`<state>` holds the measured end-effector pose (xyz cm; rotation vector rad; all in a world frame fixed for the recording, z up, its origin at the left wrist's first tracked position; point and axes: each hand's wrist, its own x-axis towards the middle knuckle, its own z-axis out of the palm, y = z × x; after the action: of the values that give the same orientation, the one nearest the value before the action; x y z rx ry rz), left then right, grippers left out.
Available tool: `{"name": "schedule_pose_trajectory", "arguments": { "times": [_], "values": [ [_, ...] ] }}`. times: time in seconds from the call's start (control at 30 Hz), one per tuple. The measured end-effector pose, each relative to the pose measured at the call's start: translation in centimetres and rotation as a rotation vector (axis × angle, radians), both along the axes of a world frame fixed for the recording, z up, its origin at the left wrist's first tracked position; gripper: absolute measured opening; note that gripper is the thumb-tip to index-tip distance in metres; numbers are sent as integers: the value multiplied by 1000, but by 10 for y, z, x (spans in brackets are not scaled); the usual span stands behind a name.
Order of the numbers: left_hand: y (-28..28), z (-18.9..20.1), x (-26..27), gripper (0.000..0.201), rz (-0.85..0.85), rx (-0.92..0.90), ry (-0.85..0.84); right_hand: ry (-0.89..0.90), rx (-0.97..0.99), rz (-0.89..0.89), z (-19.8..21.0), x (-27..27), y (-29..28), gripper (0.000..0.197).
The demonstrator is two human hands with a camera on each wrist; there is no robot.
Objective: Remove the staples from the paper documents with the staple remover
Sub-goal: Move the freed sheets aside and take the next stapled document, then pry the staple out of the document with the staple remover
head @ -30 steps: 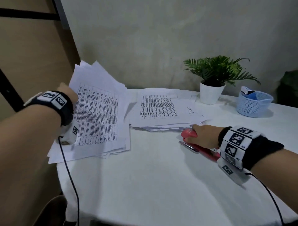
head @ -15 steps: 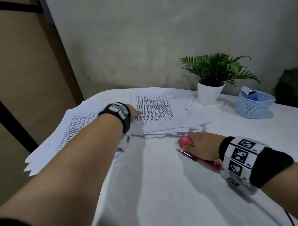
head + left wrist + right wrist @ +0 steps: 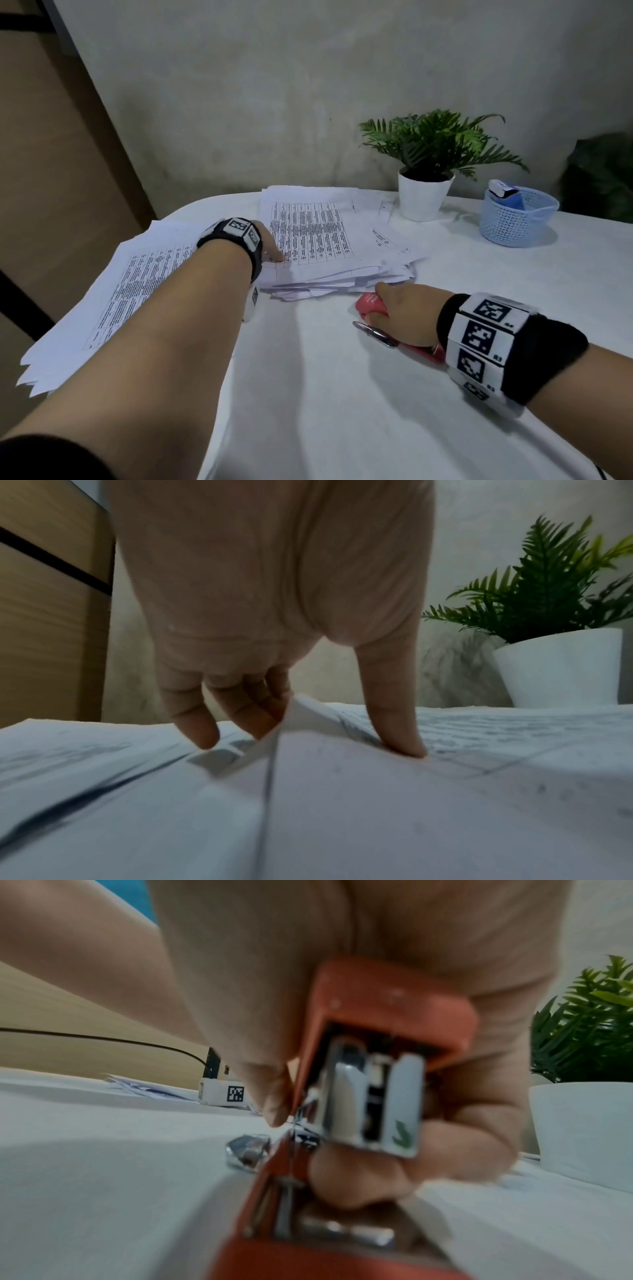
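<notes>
A stack of printed paper documents (image 3: 315, 233) lies at the middle back of the white table (image 3: 342, 394). My left hand (image 3: 270, 246) is at its near left corner. In the left wrist view the thumb (image 3: 400, 739) presses on the top sheet and the fingers (image 3: 202, 734) curl under a lifted paper edge (image 3: 270, 748). My right hand (image 3: 404, 315) grips the red staple remover (image 3: 368, 303) just in front of the stack, low on the table. The right wrist view shows its red body (image 3: 387, 1010) and metal parts inside my curled fingers (image 3: 369, 1175).
A second pile of printed sheets (image 3: 130, 291) lies at the table's left edge and overhangs it. A potted plant (image 3: 424, 195) and a blue basket (image 3: 513, 219) stand at the back right. A grey wall is behind the table.
My left hand set its sheets down on the left pile, then moved right to the middle stack and took hold of its corner. The right hand stayed on the staple remover.
</notes>
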<state>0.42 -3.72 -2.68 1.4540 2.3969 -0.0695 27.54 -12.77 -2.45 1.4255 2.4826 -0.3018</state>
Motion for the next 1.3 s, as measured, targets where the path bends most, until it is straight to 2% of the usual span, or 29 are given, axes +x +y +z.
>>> {"name": "schedule_pose_trajectory", "arguments": {
  "times": [0.07,0.17,0.27,0.33,0.47,0.53,0.6,0.67,0.73,0.83,0.93,1.0,1.13,1.3],
  "values": [
    [5,-4,0,59,51,115,-18,-7,3,4,0,0,1,38],
    [3,2,7,47,36,257,-8,-5,-3,-4,-2,-1,2,39],
    [4,8,11,42,51,314,-60,-1,4,-4,-2,-1,2,40],
    [4,9,11,44,86,356,-155,-1,5,-4,-3,-1,2,40],
    [-3,15,12,72,158,493,-425,8,19,-10,-5,-1,3,42],
    [-8,25,15,65,103,496,-523,10,13,-14,-4,1,4,44],
    [-14,36,19,50,43,448,-568,41,-10,-10,-1,5,3,43],
    [-28,50,27,47,-18,351,-526,117,-33,0,7,10,0,36],
    [-45,57,34,53,-85,223,-504,208,-29,10,19,15,-7,33],
    [-81,56,41,63,-99,74,-537,386,8,0,40,21,-17,34],
    [-118,45,46,61,-186,-97,-507,480,55,-29,51,25,-18,38],
    [-143,34,51,56,-252,-186,-525,474,48,-56,52,25,-16,39],
    [-186,23,61,45,-370,-262,-526,343,77,-77,50,18,-14,35],
    [-219,34,74,52,-482,-540,-485,187,61,-101,42,9,-14,41]
  ]
}}
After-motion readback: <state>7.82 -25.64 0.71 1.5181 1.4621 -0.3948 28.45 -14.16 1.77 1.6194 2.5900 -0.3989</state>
